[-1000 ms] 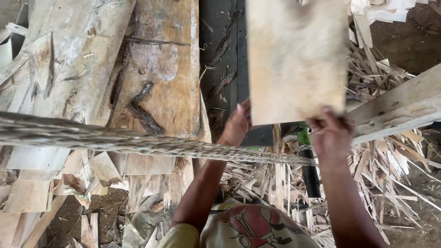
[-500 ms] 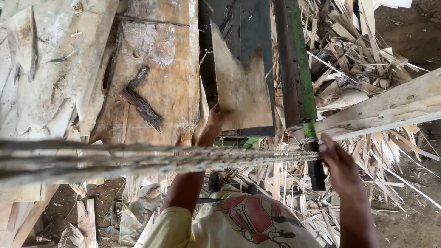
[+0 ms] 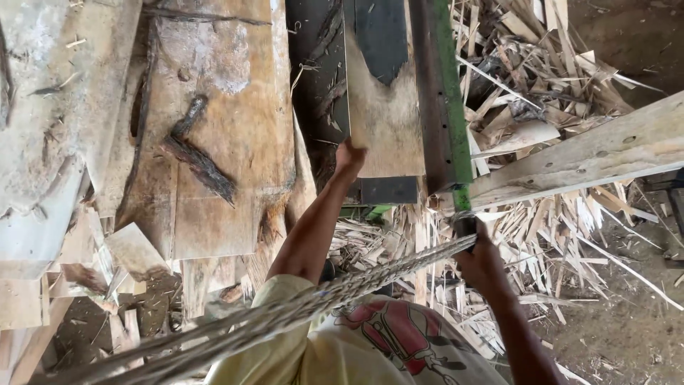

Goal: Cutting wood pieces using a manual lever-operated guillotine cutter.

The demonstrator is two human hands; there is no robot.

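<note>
A thin pale wood sheet (image 3: pixel 388 121) lies on the dark machine bed (image 3: pixel 381 36), beside a green bar (image 3: pixel 450 107). My left hand (image 3: pixel 349 155) grips the sheet's lower left edge, arm stretched forward. My right hand (image 3: pixel 481 262) is lower and to the right. It is closed where a twisted rope (image 3: pixel 342 292) meets the dark lower end of the green bar. The rope runs from there down to the lower left, across my yellow printed shirt (image 3: pixel 370 342).
Large rough wooden slabs (image 3: pixel 221 135) fill the left side. A pale beam (image 3: pixel 591 153) slants across the right, above a heap of wood strips and shavings (image 3: pixel 570 235). Bare dirt floor shows at the far right (image 3: pixel 634 328).
The sheet, first held up by both hands, has come down onto the machine bed. My right hand let go of it and dropped to the rope's end. My left hand stayed on the sheet.
</note>
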